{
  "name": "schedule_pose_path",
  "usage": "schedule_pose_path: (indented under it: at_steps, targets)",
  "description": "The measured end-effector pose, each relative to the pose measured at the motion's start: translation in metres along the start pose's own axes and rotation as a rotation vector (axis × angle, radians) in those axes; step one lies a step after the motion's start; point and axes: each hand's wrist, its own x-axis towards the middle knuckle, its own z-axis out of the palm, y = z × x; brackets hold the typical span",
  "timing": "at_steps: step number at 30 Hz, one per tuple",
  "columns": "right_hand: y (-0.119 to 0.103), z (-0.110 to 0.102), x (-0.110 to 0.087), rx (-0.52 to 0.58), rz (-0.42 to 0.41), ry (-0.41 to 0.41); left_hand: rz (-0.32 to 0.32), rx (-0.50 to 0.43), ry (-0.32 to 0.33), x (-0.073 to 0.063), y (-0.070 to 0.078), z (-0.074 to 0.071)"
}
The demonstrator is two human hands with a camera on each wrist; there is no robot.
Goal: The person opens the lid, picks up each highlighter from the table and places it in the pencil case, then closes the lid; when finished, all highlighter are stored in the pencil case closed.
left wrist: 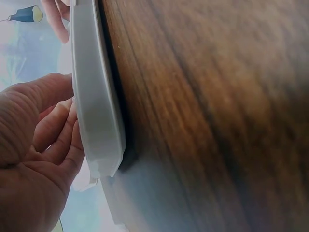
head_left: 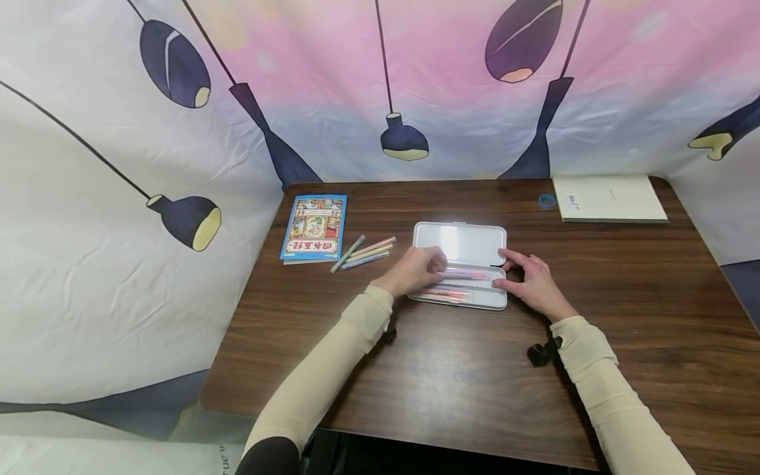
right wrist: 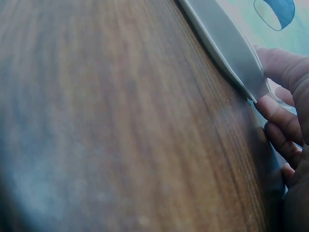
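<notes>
A white pencil case lies unfolded on the table, its lid tipped back toward the far side. Pink and orange pens show through clear covers in its compartments. My left hand reaches over the case's left end with fingers curled; in the left wrist view its thumb meets the rim, and the fingertips are partly hidden behind the case wall. At the right end, my right hand pinches the case, thumb at the near compartment and index finger by the hinge. The right wrist view shows its fingers around the case's corner.
Several pastel pens lie loosely to the left of the case, beside a blue-bordered booklet. At the back right are a cream-coloured book or box and a blue ring of tape. Printed fabric hangs behind the wooden table.
</notes>
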Motion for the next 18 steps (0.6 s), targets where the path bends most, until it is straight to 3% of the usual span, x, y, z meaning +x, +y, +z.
schedule_pose_path:
  at_steps: [4,8,13,18]
  targets:
    - [0.000,0.001,0.000,-0.002,0.003,0.002,0.007,-0.003,0.000,-0.001,-0.001,0.000]
    - [-0.001,0.001,0.000,0.003,0.009,-0.002,-0.001,-0.064,0.028,-0.007,-0.001,-0.004]
    - [-0.001,0.002,0.000,0.007,0.015,0.005,-0.068,-0.172,0.139,-0.025,-0.010,-0.015]
    - [0.000,0.002,0.000,0.002,0.013,0.011,-0.168,-0.268,0.283,-0.047,-0.029,-0.033]
